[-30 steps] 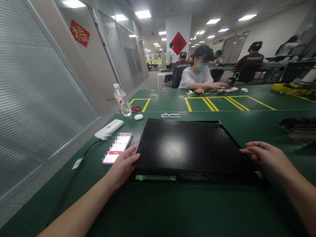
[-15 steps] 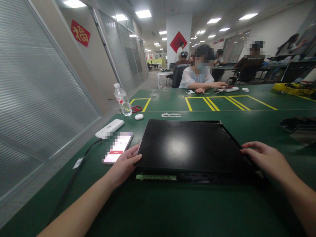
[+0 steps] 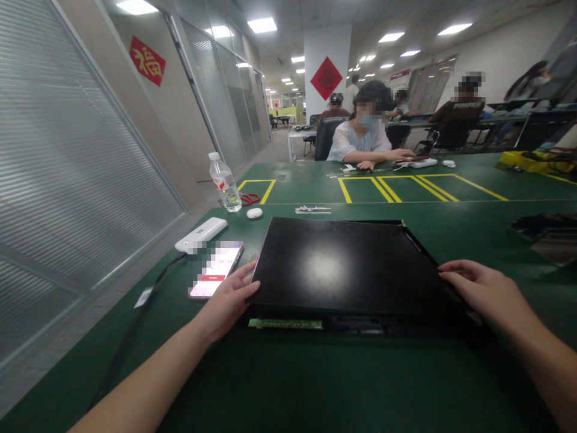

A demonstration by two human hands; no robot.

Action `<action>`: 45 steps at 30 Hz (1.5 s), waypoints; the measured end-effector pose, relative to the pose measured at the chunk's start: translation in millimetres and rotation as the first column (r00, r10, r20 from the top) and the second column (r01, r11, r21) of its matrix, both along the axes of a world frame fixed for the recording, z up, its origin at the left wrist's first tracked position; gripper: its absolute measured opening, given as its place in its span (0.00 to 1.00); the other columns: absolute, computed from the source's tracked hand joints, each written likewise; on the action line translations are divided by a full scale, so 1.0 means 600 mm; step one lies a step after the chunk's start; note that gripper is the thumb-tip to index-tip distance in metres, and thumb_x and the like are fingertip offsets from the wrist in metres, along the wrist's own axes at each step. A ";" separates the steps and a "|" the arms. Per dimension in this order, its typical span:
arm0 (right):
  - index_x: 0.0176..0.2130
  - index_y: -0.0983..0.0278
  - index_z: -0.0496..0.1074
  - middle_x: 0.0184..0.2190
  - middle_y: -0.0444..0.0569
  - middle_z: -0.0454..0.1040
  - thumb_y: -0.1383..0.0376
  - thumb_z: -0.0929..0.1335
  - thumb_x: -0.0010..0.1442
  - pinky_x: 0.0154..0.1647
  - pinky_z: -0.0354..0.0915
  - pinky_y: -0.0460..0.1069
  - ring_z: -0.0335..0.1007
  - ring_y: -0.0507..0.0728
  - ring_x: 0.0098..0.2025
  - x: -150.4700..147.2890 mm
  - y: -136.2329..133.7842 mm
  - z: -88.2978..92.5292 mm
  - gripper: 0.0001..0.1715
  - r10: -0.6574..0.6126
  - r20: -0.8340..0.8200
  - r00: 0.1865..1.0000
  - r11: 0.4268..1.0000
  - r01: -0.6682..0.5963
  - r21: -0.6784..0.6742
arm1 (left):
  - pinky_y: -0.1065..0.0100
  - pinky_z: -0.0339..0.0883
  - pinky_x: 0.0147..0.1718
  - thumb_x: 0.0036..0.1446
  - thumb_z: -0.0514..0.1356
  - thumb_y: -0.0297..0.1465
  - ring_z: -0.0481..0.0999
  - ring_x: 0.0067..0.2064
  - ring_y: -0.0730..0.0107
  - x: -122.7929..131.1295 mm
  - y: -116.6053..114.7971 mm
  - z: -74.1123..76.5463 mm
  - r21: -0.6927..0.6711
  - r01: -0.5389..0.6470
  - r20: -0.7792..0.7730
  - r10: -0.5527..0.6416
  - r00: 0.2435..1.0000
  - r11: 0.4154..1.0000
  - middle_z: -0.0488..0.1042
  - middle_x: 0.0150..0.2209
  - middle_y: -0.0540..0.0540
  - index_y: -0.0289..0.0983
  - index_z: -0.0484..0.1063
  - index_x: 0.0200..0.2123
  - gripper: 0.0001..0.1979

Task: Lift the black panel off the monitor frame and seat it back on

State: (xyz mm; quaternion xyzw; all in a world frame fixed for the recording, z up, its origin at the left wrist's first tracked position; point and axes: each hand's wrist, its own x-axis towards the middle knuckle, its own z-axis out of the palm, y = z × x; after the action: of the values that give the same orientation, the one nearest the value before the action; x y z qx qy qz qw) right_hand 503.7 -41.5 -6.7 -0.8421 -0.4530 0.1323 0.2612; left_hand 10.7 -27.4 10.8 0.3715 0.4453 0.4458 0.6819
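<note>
A flat black screen panel (image 3: 333,264) lies over a black frame (image 3: 383,326) on the green table (image 3: 288,385). Along the near edge a green circuit strip (image 3: 285,324) shows. My left hand (image 3: 232,297) grips the panel's left edge, thumb on top and fingers at the side. At the right edge, my right hand (image 3: 482,288) pinches the rim between thumb and forefinger; whether it holds the panel or the frame cannot be made out.
Left of the panel lie a lit phone (image 3: 216,270), a white power bank (image 3: 201,234) with a cable, a white case (image 3: 255,213), a bottle (image 3: 224,182) and red scissors (image 3: 250,199). A person (image 3: 360,138) sits opposite. Dark sheets (image 3: 550,237) lie at right.
Both hands and the panel are almost where they were. In the background, a standing person by the pillar has shifted to the right.
</note>
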 end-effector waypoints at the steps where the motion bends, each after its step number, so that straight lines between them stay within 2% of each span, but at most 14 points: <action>1: 0.32 0.53 0.79 0.28 0.48 0.81 0.44 0.65 0.41 0.36 0.65 0.57 0.76 0.66 0.34 0.002 0.000 -0.002 0.24 0.007 0.001 1.000 1.000 -0.007 0.006 | 0.68 0.78 0.38 0.48 0.79 0.27 0.88 0.47 0.55 0.000 0.000 0.000 0.000 0.001 0.001 -0.001 1.000 1.000 0.88 0.47 0.41 0.37 0.70 0.64 0.40; 11: 0.31 0.53 0.80 0.28 0.48 0.81 0.45 0.65 0.45 0.33 0.64 0.56 0.76 0.64 0.32 0.009 0.003 -0.012 0.22 0.033 0.060 0.998 0.999 -0.034 0.023 | 0.66 0.77 0.38 0.46 0.80 0.30 0.88 0.47 0.54 0.003 -0.003 0.002 0.025 -0.007 -0.033 0.008 0.999 1.000 0.88 0.45 0.44 0.39 0.72 0.59 0.37; 21: 0.31 0.52 0.82 0.26 0.47 0.81 0.43 0.65 0.47 0.30 0.64 0.55 0.76 0.65 0.30 0.004 -0.001 -0.005 0.23 0.094 0.146 0.985 0.995 -0.095 -0.003 | 0.65 0.77 0.40 0.50 0.78 0.30 0.87 0.49 0.52 -0.001 -0.002 -0.005 0.040 0.006 -0.054 -0.004 0.999 0.999 0.88 0.48 0.43 0.40 0.71 0.61 0.36; 24: 0.30 0.52 0.82 0.28 0.48 0.82 0.42 0.65 0.47 0.31 0.65 0.56 0.78 0.66 0.32 0.003 -0.001 -0.003 0.24 0.086 0.153 0.984 0.996 -0.085 -0.012 | 0.65 0.77 0.41 0.51 0.77 0.30 0.87 0.49 0.54 -0.002 -0.002 -0.006 0.041 0.011 -0.048 -0.009 0.999 0.999 0.88 0.47 0.44 0.41 0.71 0.60 0.35; 29: 0.32 0.52 0.82 0.33 0.50 0.85 0.39 0.62 0.50 0.35 0.68 0.57 0.79 0.69 0.37 0.002 0.000 -0.003 0.28 0.053 0.123 0.991 0.998 -0.051 -0.020 | 0.67 0.76 0.39 0.47 0.79 0.29 0.88 0.48 0.54 0.004 -0.003 0.001 0.037 -0.011 -0.044 0.012 0.999 0.999 0.88 0.45 0.44 0.39 0.72 0.57 0.34; 33: 0.37 0.52 0.82 0.36 0.49 0.86 0.40 0.60 0.54 0.40 0.69 0.59 0.80 0.68 0.38 0.002 -0.001 -0.005 0.31 0.045 0.024 0.999 0.998 -0.045 0.033 | 0.65 0.76 0.40 0.48 0.78 0.29 0.87 0.48 0.52 0.005 -0.004 0.003 0.044 -0.004 -0.049 0.007 0.999 0.999 0.88 0.46 0.43 0.40 0.72 0.58 0.34; 38: 0.46 0.53 0.80 0.36 0.49 0.86 0.39 0.60 0.57 0.40 0.68 0.59 0.79 0.66 0.35 0.004 -0.005 -0.008 0.34 0.051 -0.054 0.997 0.996 -0.047 0.073 | 0.64 0.76 0.40 0.49 0.77 0.29 0.87 0.49 0.51 0.005 -0.006 0.003 0.045 0.003 -0.069 0.000 0.998 0.999 0.88 0.47 0.42 0.39 0.72 0.59 0.34; 41: 0.46 0.54 0.80 0.36 0.50 0.86 0.39 0.60 0.56 0.40 0.67 0.59 0.79 0.67 0.35 0.006 -0.006 -0.010 0.34 0.063 -0.045 0.997 0.995 -0.059 0.076 | 0.63 0.76 0.41 0.49 0.77 0.29 0.86 0.49 0.51 0.005 -0.006 0.003 0.046 0.001 -0.072 0.003 0.997 0.999 0.88 0.46 0.41 0.39 0.72 0.60 0.35; 45: 0.48 0.53 0.80 0.37 0.48 0.86 0.40 0.59 0.57 0.42 0.67 0.60 0.80 0.69 0.41 0.010 -0.005 -0.012 0.34 0.086 -0.004 0.996 0.994 -0.086 0.062 | 0.62 0.76 0.42 0.50 0.76 0.29 0.87 0.48 0.50 0.004 -0.005 0.002 0.049 0.018 -0.083 -0.014 0.996 0.999 0.88 0.46 0.41 0.39 0.71 0.60 0.34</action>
State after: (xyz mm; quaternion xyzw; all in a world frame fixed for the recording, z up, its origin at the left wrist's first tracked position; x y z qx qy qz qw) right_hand 509.4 -44.5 -13.7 -0.8129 -0.4917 0.1323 0.2827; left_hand 13.4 -30.3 12.3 0.4101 0.4589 0.4354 0.6570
